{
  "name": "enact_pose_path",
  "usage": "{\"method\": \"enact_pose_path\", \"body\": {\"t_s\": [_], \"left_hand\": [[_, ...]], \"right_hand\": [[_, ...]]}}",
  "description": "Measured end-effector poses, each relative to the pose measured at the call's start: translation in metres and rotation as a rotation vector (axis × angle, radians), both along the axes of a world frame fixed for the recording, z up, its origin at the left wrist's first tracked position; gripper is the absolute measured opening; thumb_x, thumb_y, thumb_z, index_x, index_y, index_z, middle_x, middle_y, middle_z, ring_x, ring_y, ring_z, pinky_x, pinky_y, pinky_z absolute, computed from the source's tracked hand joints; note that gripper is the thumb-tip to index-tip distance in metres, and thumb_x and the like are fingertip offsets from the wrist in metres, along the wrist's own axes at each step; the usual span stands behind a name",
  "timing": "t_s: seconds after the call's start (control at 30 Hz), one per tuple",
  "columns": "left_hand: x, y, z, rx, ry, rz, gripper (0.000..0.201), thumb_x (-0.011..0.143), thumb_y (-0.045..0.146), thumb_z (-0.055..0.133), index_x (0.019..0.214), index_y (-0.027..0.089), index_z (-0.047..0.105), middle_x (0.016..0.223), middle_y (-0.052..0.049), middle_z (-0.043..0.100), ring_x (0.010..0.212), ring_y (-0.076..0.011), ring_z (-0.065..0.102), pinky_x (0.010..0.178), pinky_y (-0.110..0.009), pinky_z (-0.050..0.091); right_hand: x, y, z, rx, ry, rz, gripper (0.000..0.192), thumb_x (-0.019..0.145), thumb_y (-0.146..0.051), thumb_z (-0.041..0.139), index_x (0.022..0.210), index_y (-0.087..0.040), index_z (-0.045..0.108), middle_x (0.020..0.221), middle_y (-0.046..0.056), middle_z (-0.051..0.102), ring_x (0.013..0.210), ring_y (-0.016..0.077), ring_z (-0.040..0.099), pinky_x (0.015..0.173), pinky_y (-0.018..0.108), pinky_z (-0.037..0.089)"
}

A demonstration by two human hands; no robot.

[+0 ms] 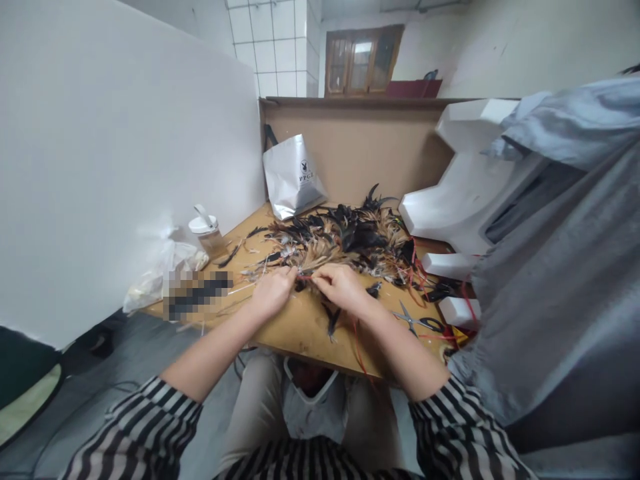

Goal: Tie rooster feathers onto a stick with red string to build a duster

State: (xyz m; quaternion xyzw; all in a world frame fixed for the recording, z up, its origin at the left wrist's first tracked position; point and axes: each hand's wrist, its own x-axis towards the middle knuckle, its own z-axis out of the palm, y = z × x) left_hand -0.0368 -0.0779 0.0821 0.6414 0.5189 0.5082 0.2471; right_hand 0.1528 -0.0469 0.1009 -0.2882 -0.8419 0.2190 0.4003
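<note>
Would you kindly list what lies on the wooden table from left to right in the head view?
Crumpled clear plastic bag → glass jar with white lid → left hand → right hand → metal scissors with black handles → white foam block.

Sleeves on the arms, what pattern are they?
The sleeves are black-and-white striped, clear in the head view.

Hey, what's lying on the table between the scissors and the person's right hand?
In the head view, mostly bare wooden table lies between the scissors and the right hand, crossed only by that hand's forearm and one small dark feather.
</note>
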Motion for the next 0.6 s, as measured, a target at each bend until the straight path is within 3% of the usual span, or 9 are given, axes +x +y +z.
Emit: {"method": "enact_pose_path", "body": {"t_s": [0.13,0.2,0.27,0.33,0.47,0.53,0.6], "left_hand": [[0.0,-0.019,0.033,-0.003,-0.157,-0.149,0.039,0.057,-0.01,0.054,0.083,0.017,0.063,0.057,0.001,0.047,0.064,-0.0145,0.053,0.062,-0.016,0.039],[0.0,-0.028,0.045,-0.029,-0.223,-0.178,0.038,0.059,-0.008,0.052,0.089,0.014,0.062,0.058,0.0,0.049,0.065,-0.0141,0.053,0.061,-0.015,0.039],[-0.002,-0.035,0.054,-0.046,-0.167,-0.193,0.033,0.064,-0.004,0.05,0.091,0.012,0.06,0.061,-0.002,0.051,0.069,-0.0151,0.056,0.063,-0.017,0.041],[-0.004,-0.04,0.061,0.001,0.149,-0.24,0.028,0.071,0.001,0.046,0.095,0.012,0.058,0.067,-0.005,0.055,0.076,-0.0169,0.057,0.067,-0.022,0.043],[-0.01,-0.048,0.075,0.225,1.166,-0.32,0.029,0.081,0.007,0.035,0.103,0.011,0.054,0.081,-0.01,0.059,0.081,-0.0201,0.056,0.069,-0.03,0.045],[-0.018,-0.053,0.083,0.256,1.412,-0.279,0.029,0.082,0.008,0.034,0.101,0.012,0.056,0.081,-0.01,0.06,0.078,-0.0199,0.057,0.066,-0.029,0.044],[-0.032,-0.061,0.09,0.229,1.437,-0.208,0.027,0.081,0.009,0.038,0.097,0.014,0.059,0.079,-0.008,0.061,0.073,-0.018,0.057,0.062,-0.026,0.043]], "right_hand": [[0.008,0.001,0.039,0.209,-0.073,-0.033,0.015,0.079,-0.027,0.054,0.081,-0.025,0.069,0.077,0.003,0.062,0.073,0.015,0.051,0.067,0.025,0.032],[0.007,0.005,0.049,0.242,-0.094,-0.064,0.016,0.08,-0.029,0.054,0.082,-0.025,0.069,0.077,0.003,0.062,0.073,0.0148,0.052,0.067,0.025,0.032],[0.002,0.008,0.055,0.254,-0.136,-0.093,0.017,0.081,-0.031,0.053,0.08,-0.025,0.069,0.078,0.002,0.063,0.074,0.0144,0.053,0.068,0.025,0.032],[-0.007,0.008,0.058,0.261,-0.201,-0.119,0.019,0.081,-0.034,0.054,0.078,-0.024,0.069,0.081,0.002,0.065,0.076,0.0141,0.054,0.068,0.024,0.032],[-0.018,0.011,0.06,0.199,-0.295,-0.164,0.023,0.076,-0.041,0.057,0.074,-0.02,0.068,0.078,0.002,0.066,0.073,0.0137,0.055,0.064,0.024,0.033],[-0.012,0.018,0.06,0.055,-0.3,-0.105,0.027,0.074,-0.043,0.059,0.07,-0.018,0.068,0.071,0.002,0.065,0.066,0.0121,0.053,0.06,0.023,0.033],[0.005,0.028,0.058,-0.138,-0.286,-0.004,0.03,0.071,-0.043,0.06,0.069,-0.014,0.067,0.064,0.001,0.062,0.059,0.0105,0.051,0.056,0.022,0.034]]}}
